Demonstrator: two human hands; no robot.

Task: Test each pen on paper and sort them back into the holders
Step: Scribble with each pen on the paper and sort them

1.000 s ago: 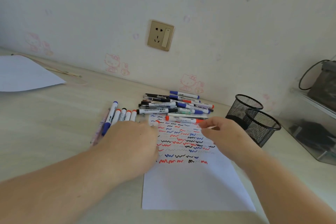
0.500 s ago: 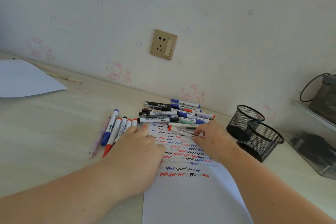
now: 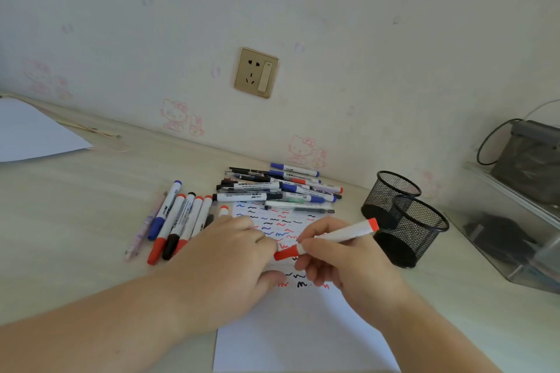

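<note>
Head view: a white marker with a red cap and red end (image 3: pixel 327 240) is gripped by the right hand (image 3: pixel 342 263) over the white sheet of paper covered in coloured squiggles (image 3: pixel 291 333). The left hand (image 3: pixel 224 263) pinches the red cap. A pile of mixed pens (image 3: pixel 272 188) lies behind the sheet, and two black mesh holders (image 3: pixel 406 218) stand to the right on the pale surface (image 3: pixel 75 206).

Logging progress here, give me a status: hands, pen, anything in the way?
Right hand grips red marker; left hand at its cap, over the test paper. Cap on. Both mesh holders unobstructed.
</note>
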